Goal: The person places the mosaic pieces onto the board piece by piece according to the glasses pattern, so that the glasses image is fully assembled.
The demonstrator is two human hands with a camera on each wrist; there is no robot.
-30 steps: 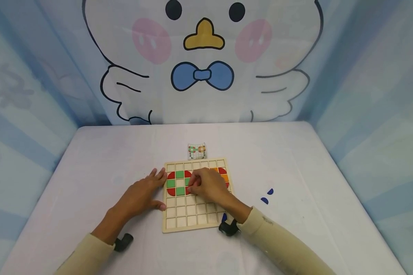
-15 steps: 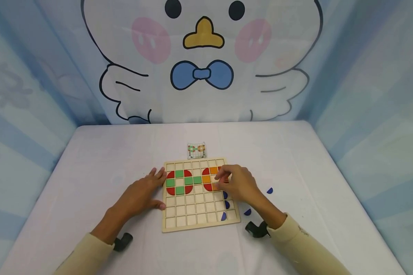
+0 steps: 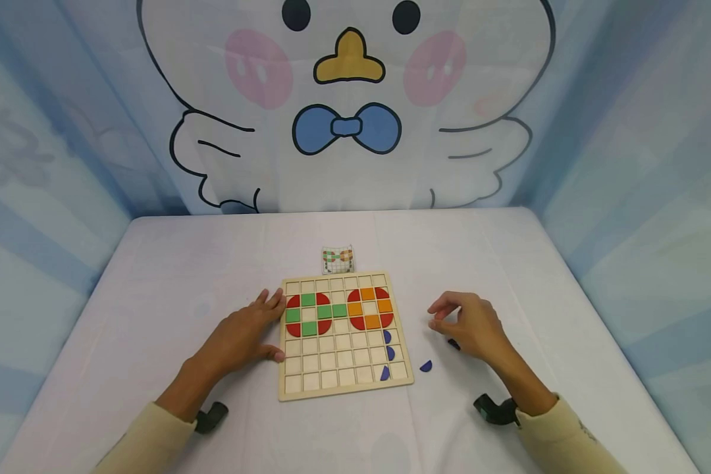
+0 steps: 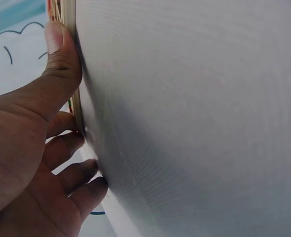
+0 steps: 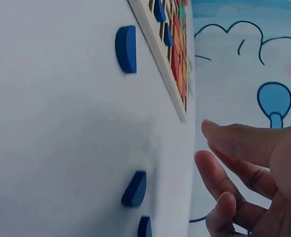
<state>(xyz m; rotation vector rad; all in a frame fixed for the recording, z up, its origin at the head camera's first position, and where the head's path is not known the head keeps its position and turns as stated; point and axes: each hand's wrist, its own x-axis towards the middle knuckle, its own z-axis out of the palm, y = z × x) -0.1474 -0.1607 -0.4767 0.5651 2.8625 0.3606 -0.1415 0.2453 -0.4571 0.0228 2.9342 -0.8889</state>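
Observation:
A square wooden grid board (image 3: 338, 361) lies on the table. In it sit red corner pieces, green squares (image 3: 339, 310), orange squares (image 3: 372, 322) and three blue pieces (image 3: 390, 353) down the right side. My left hand (image 3: 237, 339) rests along the board's left edge, thumb and fingertips touching it, fingers fairly straight. Right of the board my right hand (image 3: 468, 326) hovers over the table; thumb and fingers are apart with nothing between them in the right wrist view. Below that hand lies a blue piece (image 5: 134, 189), partly hidden in the head view.
A loose blue half-round piece (image 3: 426, 366) lies between the board and my right forearm. Another blue piece (image 5: 144, 227) shows at the bottom of the right wrist view. Behind the board stands a small pattern card (image 3: 338, 260). A printed curtain (image 3: 355, 178) closes off the back.
My right hand has moved right, from over the board's green pieces, across the orange ones, to above the loose blue pieces. The left hand stays at the board's edge.

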